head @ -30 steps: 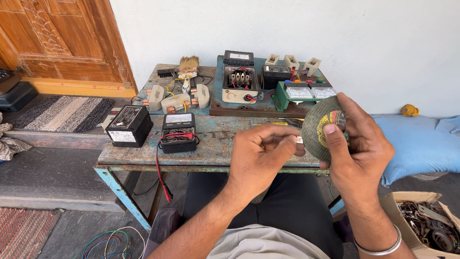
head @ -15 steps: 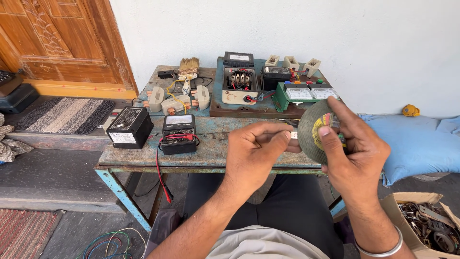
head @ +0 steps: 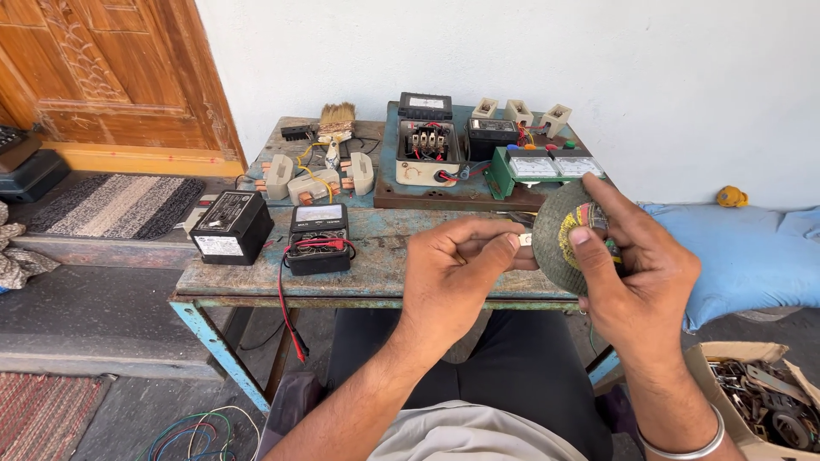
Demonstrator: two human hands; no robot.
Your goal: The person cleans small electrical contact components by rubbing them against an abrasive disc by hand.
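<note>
A: Start at the fingers. The right hand (head: 636,277) has its thumb and forefinger closed on a round grey-green disc (head: 559,243) with a yellow and red centre, held on edge at about two o'clock from the person's lap.

B: And the left hand (head: 453,273)?

A: Curled nearly shut, thumb and fingertips pinching a small pale piece (head: 524,240) at the disc's nine o'clock edge. I cannot tell what that piece is; it is too small.

B: So what could go wrong?

A: Both grips are fingertip pinches held in the air, just over the near edge of the worn metal table (head: 376,273). If the pinch on the pale piece slackens, I judge it would drop past the table edge into the lap or onto the floor, where coloured wires (head: 192,431) lie at seven o'clock.

B: The disc too?

A: It is held by the rim only, so a twist from the other hand could roll it out of the fingers.

B: Anything close by at risk?

A: The black meter (head: 318,239) with its red lead sits at ten o'clock, well apart. The cardboard box (head: 756,401) of metal parts at four o'clock could swallow a dropped piece.
</note>
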